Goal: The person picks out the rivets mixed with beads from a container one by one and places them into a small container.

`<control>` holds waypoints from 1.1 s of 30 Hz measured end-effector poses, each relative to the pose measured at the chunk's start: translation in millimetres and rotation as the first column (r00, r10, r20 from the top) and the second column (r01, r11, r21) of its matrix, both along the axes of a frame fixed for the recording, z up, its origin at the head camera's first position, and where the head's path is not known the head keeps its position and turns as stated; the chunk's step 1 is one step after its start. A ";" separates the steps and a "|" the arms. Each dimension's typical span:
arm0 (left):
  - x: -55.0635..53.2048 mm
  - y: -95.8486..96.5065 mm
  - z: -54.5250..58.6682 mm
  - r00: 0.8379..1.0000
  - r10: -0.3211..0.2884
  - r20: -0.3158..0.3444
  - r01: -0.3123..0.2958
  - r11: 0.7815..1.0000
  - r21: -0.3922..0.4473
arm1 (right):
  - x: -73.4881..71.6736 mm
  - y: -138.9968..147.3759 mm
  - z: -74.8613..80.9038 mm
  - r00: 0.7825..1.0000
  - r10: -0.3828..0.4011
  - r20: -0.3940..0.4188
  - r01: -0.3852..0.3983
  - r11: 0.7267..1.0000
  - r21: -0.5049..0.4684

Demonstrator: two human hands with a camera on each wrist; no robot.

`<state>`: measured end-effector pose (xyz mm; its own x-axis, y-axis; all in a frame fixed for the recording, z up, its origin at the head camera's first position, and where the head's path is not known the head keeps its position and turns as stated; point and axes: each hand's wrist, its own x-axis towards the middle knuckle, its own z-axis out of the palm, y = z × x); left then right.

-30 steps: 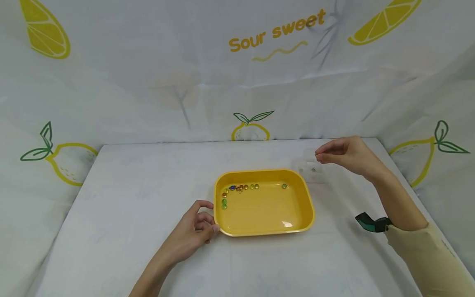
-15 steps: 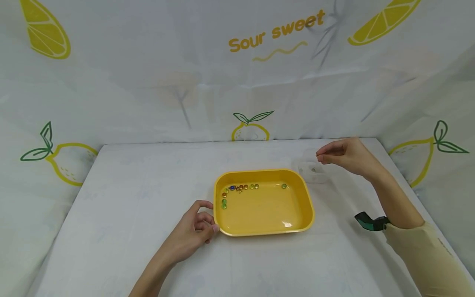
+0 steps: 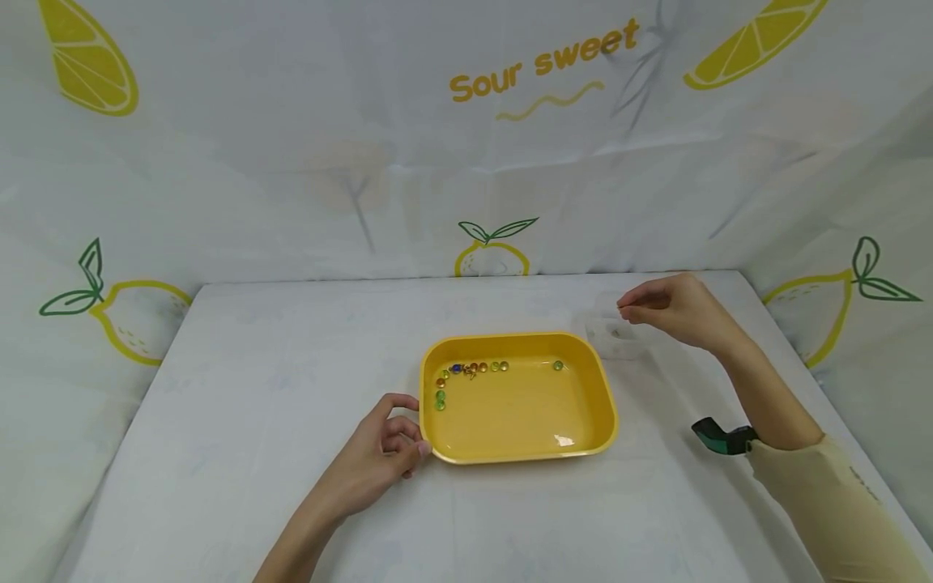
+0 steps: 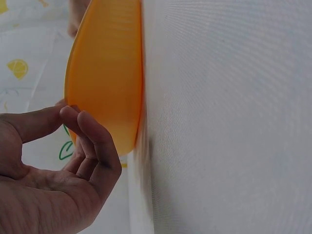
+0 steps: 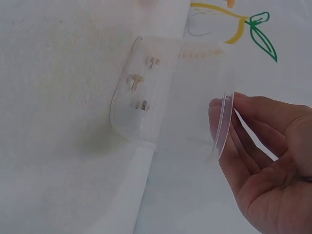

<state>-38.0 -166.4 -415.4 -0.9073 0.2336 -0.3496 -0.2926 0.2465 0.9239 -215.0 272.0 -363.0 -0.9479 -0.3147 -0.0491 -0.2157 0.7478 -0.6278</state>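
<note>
1. Yellow plastic tray, shallow, rectangular with rounded corners [image 3: 521,425], flat on the white tabletop [image 3: 240,421] between left hand [image 3: 375,463] and right hand [image 3: 678,312], long axis running left to right.
2. Clear plastic tub [image 5: 195,97], hard to make out against the white, close by the tray's far right corner; impossible to tell whether touching it or slightly apart.
3. Deciding relation, as judged here: from the right hand, tub first, toward the near left, then tray beyond in much the same direction. Right hand clearly nearer to the tub; left hand at the tray's opposite end.
4. Right hand: narrow, apparently pinching the tub's rim between thumb and fingers; cannot tell about any smaller piece in the same pinch.
5. Left hand: fingers curved, gripping the tray at its left end, thumb by the near left corner.
6. Visible from the head only: small glass beads in green, amber and blue [image 3: 474,368], strung along the tray's far and left walls, plus one lone green bead [image 3: 558,366] toward the far right corner.
7. Visible clearly from the right wrist only: three small brownish bits [image 5: 135,82] low in the tub, mere specks from the head.
8. From the left wrist: outer tray wall and base against the tabletop, beads hidden.
</note>
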 end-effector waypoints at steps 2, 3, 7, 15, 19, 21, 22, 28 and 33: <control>0.0 0.0 -0.2 1.000 0.001 0.001 -0.001 1.000 0.000 | -0.3 -1.4 -0.5 1.000 -0.002 -0.001 0.002 1.000 0.011; 0.0 -0.1 -0.3 1.000 0.001 0.002 -0.001 1.000 0.001 | -0.4 -2.1 -0.7 1.000 -0.002 -0.002 0.002 1.000 0.017; -0.4 -0.5 -0.2 1.000 0.000 0.000 0.000 1.000 0.000 | 0.0 -4.5 -0.7 1.000 0.002 -0.007 -0.002 1.000 0.023; 0.2 -0.6 -0.8 1.000 -0.007 -0.008 0.007 1.000 0.003 | 0.9 -6.3 -1.4 1.000 -0.006 -0.010 0.006 0.999 0.040; 0.2 -0.1 -0.8 1.000 -0.007 -0.010 0.008 1.000 0.005 | 1.0 -6.9 -1.9 1.000 -0.011 -0.007 0.012 0.999 0.043; 0.3 0.1 -0.6 1.000 -0.008 -0.010 0.008 1.000 0.005 | 0.9 -6.8 -1.9 1.000 -0.014 -0.008 0.015 0.999 0.044; 0.4 0.1 -0.5 1.000 -0.009 -0.010 0.009 1.000 0.005 | 0.9 -6.7 -2.0 1.000 -0.015 -0.007 0.016 0.999 0.044; 0.7 -0.1 0.0 1.000 -0.011 -0.010 0.011 1.000 0.003 | 0.4 -6.7 -1.9 1.000 -0.008 -0.011 0.009 0.999 0.039; 0.2 0.1 -0.1 1.000 -0.011 -0.010 0.011 1.000 0.005 | 0.3 -6.9 -1.7 1.000 -0.011 -0.014 0.012 0.999 0.041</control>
